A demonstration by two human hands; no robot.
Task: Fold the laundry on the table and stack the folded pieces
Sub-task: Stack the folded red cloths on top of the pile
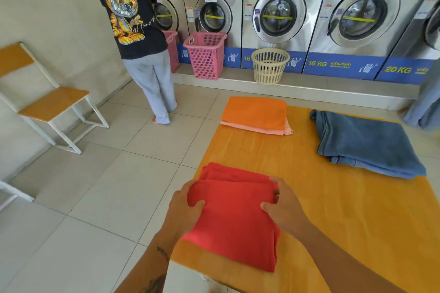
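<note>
Red cloth (234,219), folded into a thick rectangle, is seen lying at the near left edge of the orange table (345,209). It is gripped from both sides: the left hand (188,209) is clamped on its left edge, thumb on top and fingers tucked beneath, and the right hand (283,207) is closed on its right edge in the same way, thumb pressed onto the upper layer. A second folded layer of the same red is visible just behind the held part.

Farther back on the table, a folded orange towel (256,112) is stacked on a pale pink piece (266,129), whose edge is shown beneath it. To the right of that stack, well apart from the red cloth, folded blue jeans (364,143) are laid flat.

Beyond the table, a row of steel washing machines (281,14) is lined along the wall, with a pink basket (206,54) and a cream basket (270,65) set before them. A person in a black printed shirt (133,7) is standing at the leftmost machine. A wooden chair (52,102) is placed against the left wall.
</note>
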